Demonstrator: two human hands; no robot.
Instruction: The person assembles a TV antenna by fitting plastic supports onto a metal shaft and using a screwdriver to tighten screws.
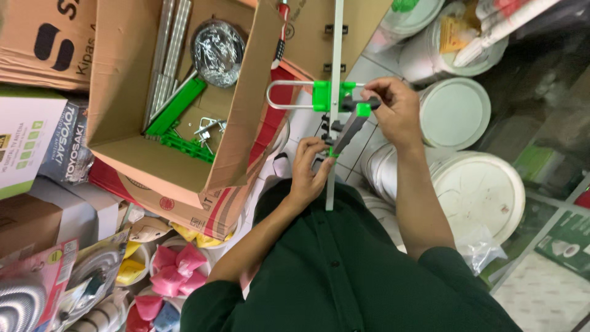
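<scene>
Head view is looking straight down at a person in a dark green shirt (pixel 344 276) who is working on a long white metal bar (pixel 336 74) running up and down the middle of the frame. Right hand (pixel 396 110) is sitting beside the bar near its middle, its fingertips pinching a small dark piece with a green end (pixel 362 107) just next to a bright green plastic clamp (pixel 326 95) that is gripping the bar. A silver U-shaped metal loop (pixel 286 95) is sticking out sideways from that clamp. Left hand (pixel 309 169) is sitting lower on the bar, its fingers curling around the bar and pinching the lower end of a grey strip with a green tip (pixel 347 132) that is slanting up toward the right hand. Both hands are touching the assembly, and it is hovering above the person's lap.

An open cardboard box (pixel 123 92) is lying beside the left hand, holding silver rods (pixel 169 49), a coil of wire in a clear bag (pixel 216 52), green plastic parts (pixel 178 107) and small metal brackets (pixel 208 128). White plastic buckets with lids (pixel 476 190) are standing on the floor beyond the right arm, and packaged goods (pixel 43 141) are piling up along the far edge
</scene>
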